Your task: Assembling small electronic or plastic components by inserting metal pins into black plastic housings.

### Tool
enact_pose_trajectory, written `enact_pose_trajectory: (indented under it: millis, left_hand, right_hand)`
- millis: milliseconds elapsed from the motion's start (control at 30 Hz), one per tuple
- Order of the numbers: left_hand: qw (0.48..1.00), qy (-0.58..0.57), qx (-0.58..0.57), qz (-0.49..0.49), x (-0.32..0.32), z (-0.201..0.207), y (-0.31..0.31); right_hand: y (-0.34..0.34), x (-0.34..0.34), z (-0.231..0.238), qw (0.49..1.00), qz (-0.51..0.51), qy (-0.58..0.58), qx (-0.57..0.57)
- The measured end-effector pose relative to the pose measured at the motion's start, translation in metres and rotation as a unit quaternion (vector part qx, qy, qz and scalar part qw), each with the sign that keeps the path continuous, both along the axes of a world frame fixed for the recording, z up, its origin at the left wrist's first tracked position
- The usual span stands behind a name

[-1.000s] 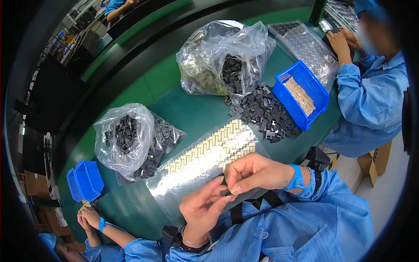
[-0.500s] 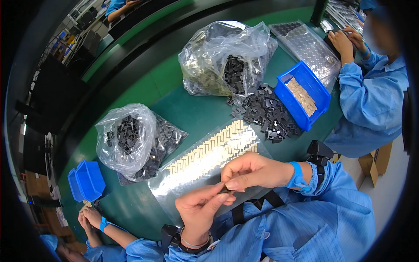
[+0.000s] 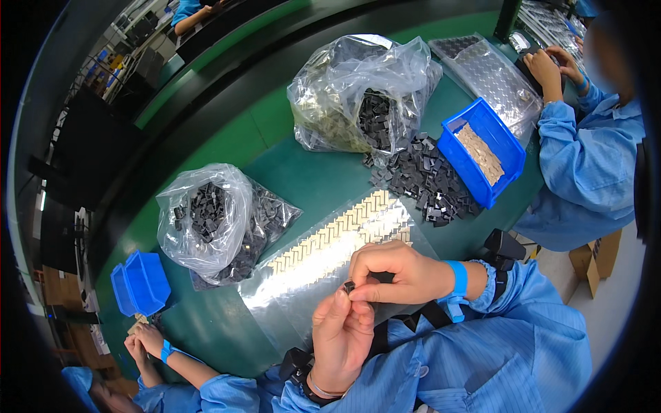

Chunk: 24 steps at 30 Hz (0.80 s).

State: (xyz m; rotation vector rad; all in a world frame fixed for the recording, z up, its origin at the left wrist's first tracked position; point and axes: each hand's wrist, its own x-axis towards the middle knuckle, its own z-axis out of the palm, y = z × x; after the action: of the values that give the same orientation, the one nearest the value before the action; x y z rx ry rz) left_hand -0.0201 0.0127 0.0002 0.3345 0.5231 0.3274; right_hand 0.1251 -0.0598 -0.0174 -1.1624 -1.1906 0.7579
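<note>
A small black plastic piece [image 3: 349, 286] is pinched between the fingertips of both my hands, above the near part of a clear sheet. My left hand [image 3: 343, 334] is closed with its palm turned up, thumb and forefinger on the piece. From the right, my right hand [image 3: 396, 275] grips it between thumb and forefinger. Most of the piece is covered by fingers. Beneath and beyond my hands lies the shiny clear sheet [image 3: 268, 303]. Beige strip-like pieces [image 3: 330, 237] form slanting zigzag rows on it.
Beyond the sheet lies a heap of black pieces [image 3: 434, 182], beside a blue bin [image 3: 511, 180] of beige pieces. Clear bags [image 3: 320, 110] of black pieces stand farther back and left. Another blue bin [image 3: 148, 282] and a co-worker's hands [image 3: 143, 341] are at left; another co-worker [image 3: 585, 144] sits right.
My left hand has turned palm up and shifted right, its fingers now more upright. The black piece shows more plainly between the fingertips. The view has shifted slightly.
</note>
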Motion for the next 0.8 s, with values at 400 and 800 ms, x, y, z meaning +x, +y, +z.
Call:
enact_pose_trajectory:
  millis: [400, 800]
  left_hand:
    - [0.994, -0.018, -0.1, -0.029, -0.005, -0.013, 0.004]
    - [0.664, 0.16, 0.652, 0.328, -0.011, 0.048, 0.114]
  right_hand:
    - [-0.004, -0.003, 0.004, 0.997, -0.044, 0.069, -0.016]
    - [-0.028, 0.005, 0.0, 0.951, -0.097, -0.282, 0.082]
